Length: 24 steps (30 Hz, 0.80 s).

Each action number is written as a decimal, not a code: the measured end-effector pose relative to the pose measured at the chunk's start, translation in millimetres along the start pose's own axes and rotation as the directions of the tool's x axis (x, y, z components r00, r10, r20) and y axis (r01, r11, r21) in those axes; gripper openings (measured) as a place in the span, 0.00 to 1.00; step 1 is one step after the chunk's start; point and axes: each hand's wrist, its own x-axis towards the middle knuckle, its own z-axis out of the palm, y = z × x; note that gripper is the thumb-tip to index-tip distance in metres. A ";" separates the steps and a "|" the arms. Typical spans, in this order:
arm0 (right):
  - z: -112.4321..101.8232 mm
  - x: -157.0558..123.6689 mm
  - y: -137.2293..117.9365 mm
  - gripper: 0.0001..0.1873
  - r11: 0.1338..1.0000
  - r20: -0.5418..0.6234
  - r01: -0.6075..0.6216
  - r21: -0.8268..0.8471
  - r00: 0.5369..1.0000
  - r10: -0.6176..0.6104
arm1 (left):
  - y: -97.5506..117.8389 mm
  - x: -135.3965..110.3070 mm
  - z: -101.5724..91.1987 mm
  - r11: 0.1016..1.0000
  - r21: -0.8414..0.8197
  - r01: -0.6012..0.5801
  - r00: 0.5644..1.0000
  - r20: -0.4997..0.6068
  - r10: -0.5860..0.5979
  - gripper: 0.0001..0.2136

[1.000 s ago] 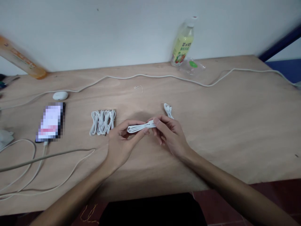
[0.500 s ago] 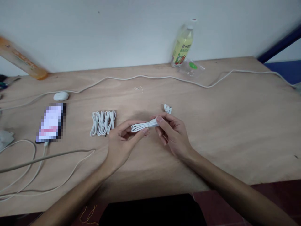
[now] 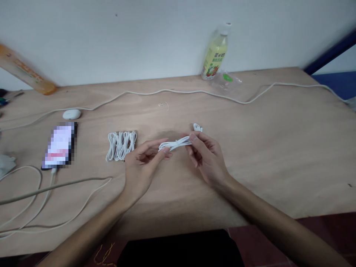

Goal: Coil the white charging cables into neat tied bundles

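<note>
White cable, gathered into a slim looped bundle (image 3: 176, 143), is spanning the gap between the left hand (image 3: 139, 163) and the right hand (image 3: 209, 157), its near end resting in narrow fingers on the left and its far end being pinched under the thumb on the right, where the lower fingers are curling free. Around the middle, a tie (image 3: 176, 141) is gathering the strands, so the coiling is looking done on this piece, though how firmly the tie is holding is being hard to judge. Just beyond the right hand, a small white coil (image 3: 197, 127) is lying partly hidden by it; whether that one is finished or awaiting handling is not showing. Just beside the left hand, several similar bundles (image 3: 121, 146) are lying in a close row on the surface (image 3: 264, 148), apparently counting as completed, while the held one is sitting apart from them. Farther out, thin pale scraps (image 3: 162, 105) are lying loose, a long cord (image 3: 164, 90) is running crosswise, a bottle (image 3: 215, 55) is standing against the wall (image 3: 139, 40), and a phone (image 3: 59, 144) is lying off to the left.
</note>
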 end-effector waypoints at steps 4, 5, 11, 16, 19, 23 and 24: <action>-0.3 0.4 1.7 0.21 1.000 0.022 0.001 0.029 1.000 -0.002 | 2.4 1.3 0.2 1.000 -0.006 0.012 1.000 0.011 -0.012 0.08; -0.4 0.4 2.2 0.21 0.999 0.028 -0.001 0.032 1.000 0.000 | 2.9 1.6 0.4 1.000 -0.010 0.016 1.000 0.015 -0.016 0.08; -0.9 0.6 3.0 0.19 1.000 0.041 0.001 0.026 0.999 -0.002 | 5.0 0.9 -0.1 1.000 -0.011 0.017 0.999 0.034 -0.016 0.07; -1.0 1.5 2.7 0.19 0.999 0.023 0.014 0.032 1.000 -0.015 | 1.5 -1.6 -0.9 1.000 -0.011 -0.010 0.999 0.050 0.011 0.10; -1.2 1.5 2.6 0.21 1.000 0.009 0.015 0.011 1.000 -0.015 | -2.2 -1.7 -0.6 0.999 0.019 -0.027 0.998 0.055 0.026 0.13; -0.2 1.3 1.5 0.22 1.000 0.015 0.005 0.017 1.000 -0.006 | -5.0 -0.8 -0.9 0.999 0.034 -0.031 0.998 0.062 0.029 0.11; 0.2 1.5 1.1 0.22 1.000 0.020 0.001 0.027 1.000 -0.002 | -5.1 -0.7 -1.0 0.999 0.043 -0.023 0.998 0.062 0.020 0.11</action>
